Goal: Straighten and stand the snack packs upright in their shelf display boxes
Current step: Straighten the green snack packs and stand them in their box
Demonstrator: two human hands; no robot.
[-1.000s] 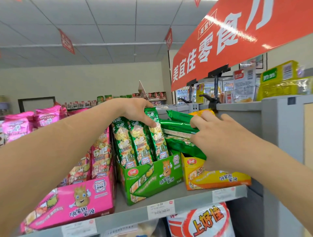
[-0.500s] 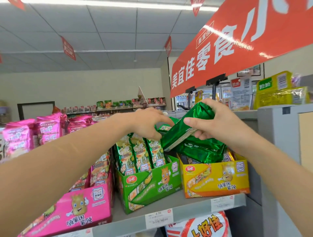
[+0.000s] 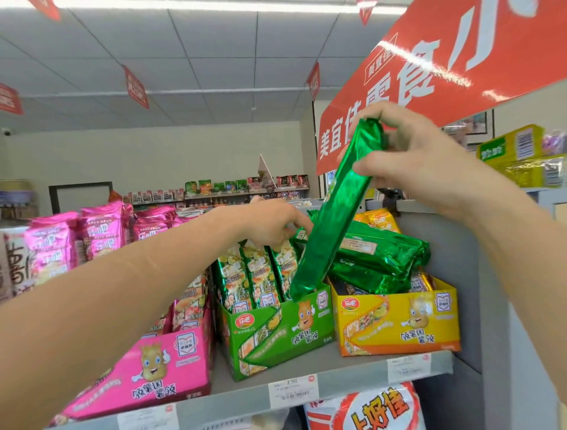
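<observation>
Fingertips of the right hand (image 3: 411, 159) pinch the top seal, probably the surest hold, of a long green foil pack (image 3: 335, 215), seemingly light, crinkly and slippery, its foot at 7 o'clock meeting the green display box (image 3: 276, 334), while the left hand (image 3: 270, 227) at 9 o'clock rests on upright packs (image 3: 260, 273).

Bright overhead strip light (image 3: 214, 3), glare streak on red sign (image 3: 460, 64), wide-angle bending at edges
</observation>
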